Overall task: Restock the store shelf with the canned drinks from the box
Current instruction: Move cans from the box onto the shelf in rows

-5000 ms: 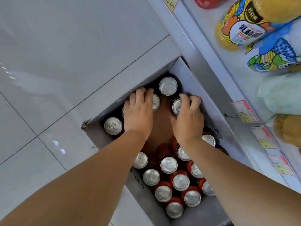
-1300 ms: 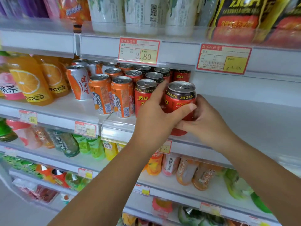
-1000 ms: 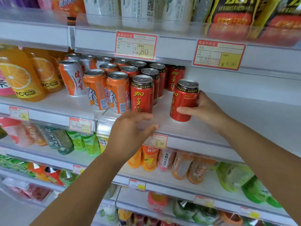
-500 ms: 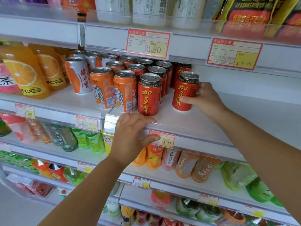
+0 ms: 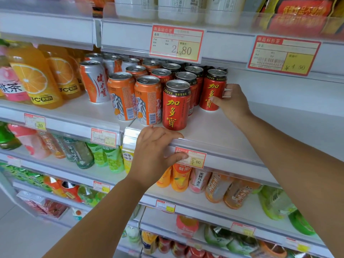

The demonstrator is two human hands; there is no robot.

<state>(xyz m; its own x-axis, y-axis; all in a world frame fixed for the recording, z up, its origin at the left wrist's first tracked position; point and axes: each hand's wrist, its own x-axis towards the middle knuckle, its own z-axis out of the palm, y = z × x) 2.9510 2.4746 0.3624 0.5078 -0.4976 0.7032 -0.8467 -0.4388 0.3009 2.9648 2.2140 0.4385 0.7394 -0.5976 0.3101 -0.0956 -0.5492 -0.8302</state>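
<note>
Two hands work at one shelf of canned drinks. The right hand grips a red can from its right side, thumb on the front of the label and fingers curled round the back. This can stands upright on the shelf at the right end of the block of cans, close against the red cans to its left.

The left hand holds nothing. It rests on the shelf's front lip with its fingers laid loosely on top, and its thumb stretches along the price strip onto a price tag reading 3.00. Just above those fingers, right at the lip, stands the front red can. It is printed 加多寶 in gold, as is the held one.

To its left two orange cans also stand near the edge. Further left come a white-and-orange can and orange juice bottles.

Right of the held can, open white shelf board runs to the picture's edge, with free height under the rail above. On that rail hang a tag reading 2.80 and another reading 4.50.
</note>
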